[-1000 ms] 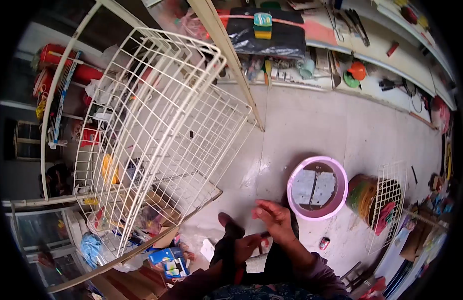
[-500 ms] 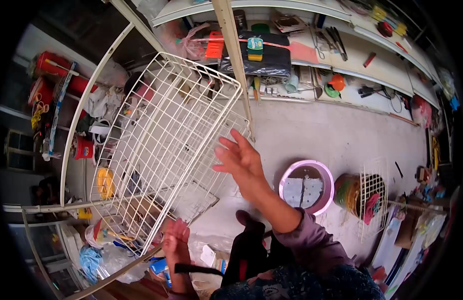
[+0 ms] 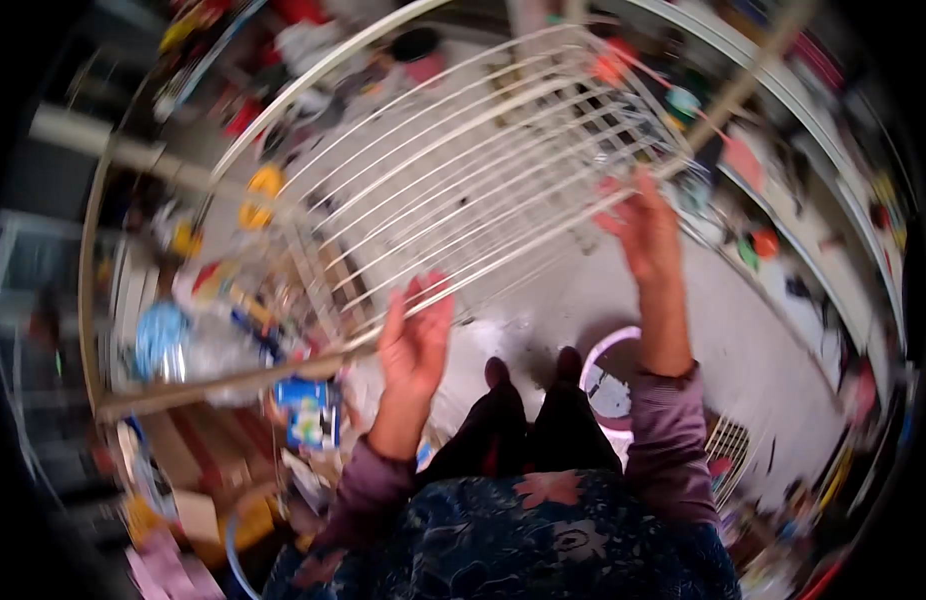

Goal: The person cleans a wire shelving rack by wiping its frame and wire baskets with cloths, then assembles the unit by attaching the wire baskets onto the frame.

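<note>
A white wire basket (image 3: 463, 190), tilted, stretches across the upper middle in front of me. My left hand (image 3: 416, 335) is at its near rim, palm up, thumb apart and fingers reaching to the wires. At the right end of the same rim is my right hand (image 3: 645, 225), its fingers spread and smeared by motion. Both hands look open; whether the fingertips touch the wire is hard to tell. Below the basket, the pale floor shows through the mesh.
A pink-rimmed tub (image 3: 613, 385) stands on the floor by my right forearm, with a wire grid (image 3: 728, 450) beyond it. White shelves (image 3: 813, 270) with goods run along the right. A metal frame (image 3: 223, 385) crosses the left, near plastic bags and a cardboard box (image 3: 208, 445).
My view has turned, so the basket now lies higher and more level. Both hands have come to its near rim, the left having risen from below. The picture is more blurred.
</note>
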A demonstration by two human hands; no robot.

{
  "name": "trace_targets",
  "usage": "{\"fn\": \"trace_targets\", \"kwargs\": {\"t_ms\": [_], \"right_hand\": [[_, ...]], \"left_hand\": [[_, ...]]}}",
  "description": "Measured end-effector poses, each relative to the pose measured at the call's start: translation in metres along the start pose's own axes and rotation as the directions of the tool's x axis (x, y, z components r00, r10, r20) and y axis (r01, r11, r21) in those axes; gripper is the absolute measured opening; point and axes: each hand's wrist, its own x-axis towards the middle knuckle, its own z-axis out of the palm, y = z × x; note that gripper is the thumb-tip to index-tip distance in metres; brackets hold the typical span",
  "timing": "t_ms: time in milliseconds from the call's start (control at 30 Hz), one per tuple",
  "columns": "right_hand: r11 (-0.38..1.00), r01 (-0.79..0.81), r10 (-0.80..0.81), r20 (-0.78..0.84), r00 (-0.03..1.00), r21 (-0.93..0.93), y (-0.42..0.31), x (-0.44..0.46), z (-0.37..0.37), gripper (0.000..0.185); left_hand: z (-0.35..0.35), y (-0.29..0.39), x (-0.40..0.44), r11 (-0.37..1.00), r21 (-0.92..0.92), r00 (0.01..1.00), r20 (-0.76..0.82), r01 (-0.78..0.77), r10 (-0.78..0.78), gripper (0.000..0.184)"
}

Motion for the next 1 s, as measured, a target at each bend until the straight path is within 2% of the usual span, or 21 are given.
{"fn": "trace_targets", "kwargs": {"t_ms": [100, 167, 267, 433, 733, 1000], "right_hand": [[0.991, -0.124, 0.122, 0.050, 0.991, 0.040, -0.005, 0.010, -0.004, 0.038], [0.987, -0.155, 0.152, 0.063, 0.986, 0.041, -0.003, 0.018, 0.004, 0.036], [0.973, -0.212, 0.202, 0.106, 0.974, 0.091, 0.001, 0.026, -0.001, 0.031], [0.981, -0.178, 0.174, 0.067, 0.983, 0.074, -0.001, 0.027, 0.003, 0.033], [0.998, -0.044, 0.040, 0.114, 0.993, 0.033, -0.032, 0.001, 0.017, 0.038], [0.996, -0.006, 0.014, 0.088, 0.996, -0.090, -0.040, -0.010, 0.012, 0.032]], "left_hand": [[0.005, -0.005, -0.005, 0.999, -0.021, 0.999, -0.022, -0.048, 0.047, 0.029], [0.008, -0.004, 0.000, 0.990, 0.097, 0.993, -0.047, -0.103, 0.108, 0.035], [0.007, -0.007, 0.004, 0.990, 0.080, 0.992, -0.055, -0.113, 0.117, 0.033], [0.013, -0.008, 0.006, 0.992, 0.004, 0.988, -0.098, -0.123, 0.122, 0.044], [0.041, -0.009, -0.020, 0.991, 0.046, 0.990, -0.061, -0.125, 0.128, 0.050], [0.033, -0.017, -0.031, 0.998, 0.008, 0.989, -0.139, -0.055, 0.055, 0.042]]}}
